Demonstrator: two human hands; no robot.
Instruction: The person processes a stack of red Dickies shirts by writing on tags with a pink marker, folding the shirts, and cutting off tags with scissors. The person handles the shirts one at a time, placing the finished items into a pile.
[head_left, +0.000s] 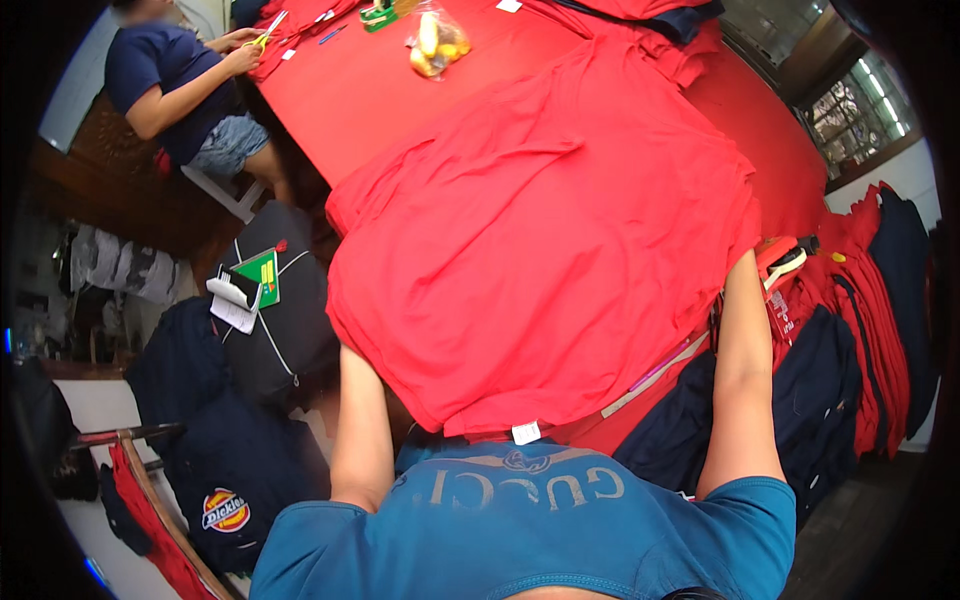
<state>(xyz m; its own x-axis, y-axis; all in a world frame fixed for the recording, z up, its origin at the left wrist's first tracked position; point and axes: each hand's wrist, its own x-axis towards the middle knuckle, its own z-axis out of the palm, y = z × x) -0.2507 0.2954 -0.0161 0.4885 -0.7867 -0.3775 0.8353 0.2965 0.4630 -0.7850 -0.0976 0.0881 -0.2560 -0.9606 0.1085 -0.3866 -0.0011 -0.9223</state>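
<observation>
A large red shirt [530,240] spreads in loose folds over the table, its near edge hanging against my chest. A small white label [526,432] shows at that edge. My left forearm [362,430] goes under the shirt's left side, and the cloth covers my left hand. On the other side, my right forearm [745,370] reaches to the shirt's right edge, where red fabric hides my right hand. Whether either hand grips the cloth cannot be seen.
The red-covered table [330,110] carries a clear bag of yellow items [437,45] and a green object [378,14]. A person [175,85] at the far left holds yellow-handled scissors [264,38]. A black bundle [270,340] stands left; hung garments [870,320] are at right.
</observation>
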